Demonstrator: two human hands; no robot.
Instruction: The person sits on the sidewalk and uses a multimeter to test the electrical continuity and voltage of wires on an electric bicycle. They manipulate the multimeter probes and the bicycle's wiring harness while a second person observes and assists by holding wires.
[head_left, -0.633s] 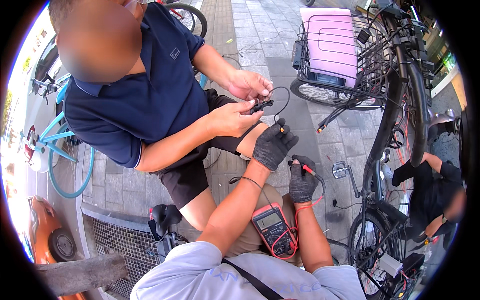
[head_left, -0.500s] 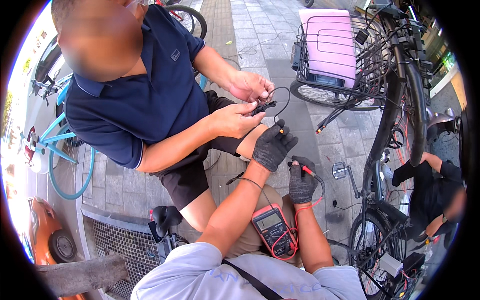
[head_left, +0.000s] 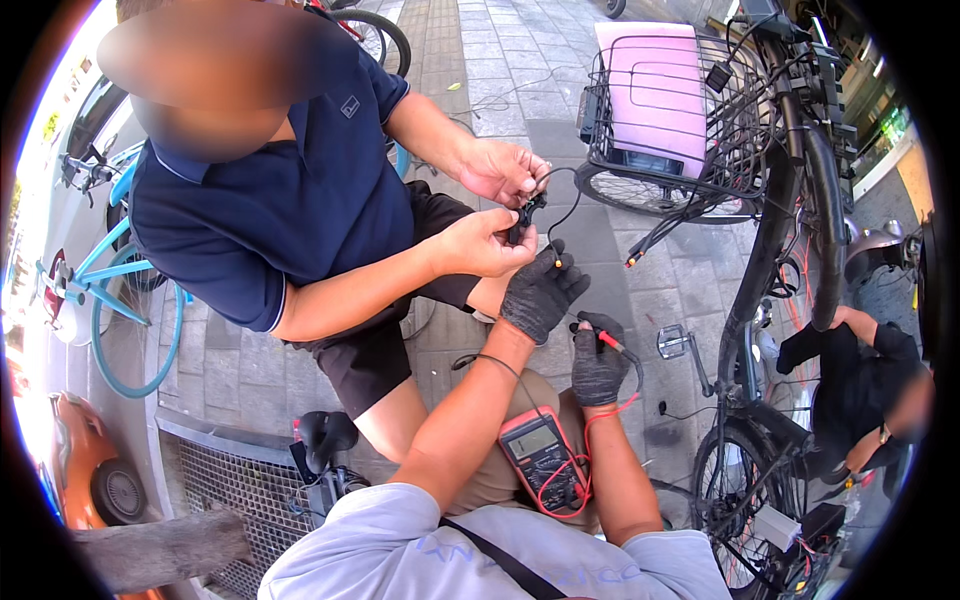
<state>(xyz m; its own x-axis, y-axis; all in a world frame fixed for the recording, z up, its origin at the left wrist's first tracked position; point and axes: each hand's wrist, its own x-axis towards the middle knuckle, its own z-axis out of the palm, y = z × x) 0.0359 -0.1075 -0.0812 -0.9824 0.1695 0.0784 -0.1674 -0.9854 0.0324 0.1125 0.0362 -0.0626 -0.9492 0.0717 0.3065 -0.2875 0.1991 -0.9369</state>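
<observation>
My left hand [head_left: 540, 298], in a dark grey knit glove, is closed at the fingertips on the end of a thin black cable [head_left: 579, 203]. The cable's small yellow-tipped connector [head_left: 558, 263] shows at those fingers. My right hand [head_left: 598, 365], gloved alike, grips a red test probe [head_left: 611, 341] with its tip toward my left hand. A red-edged multimeter [head_left: 541, 455] rests on my lap, its red lead looping to the probe. A black lead [head_left: 488, 358] crosses my left wrist; its far end is hidden. Facing me, a person's bare hands [head_left: 490, 235] hold a small black part on the cable.
To the right stands a black bicycle frame [head_left: 752, 290] with a front basket [head_left: 730, 120] holding a pink sheet. Loose cable ends [head_left: 640, 253] hang under the basket; a pedal [head_left: 673, 342] juts toward my right hand. Another person [head_left: 870, 390] is beyond. A wooden beam [head_left: 165, 552] lies lower left.
The other person's fingers have shifted on the black part, which has turned. My right hand moves slightly left, its probe still gripped. The view has moved a little.
</observation>
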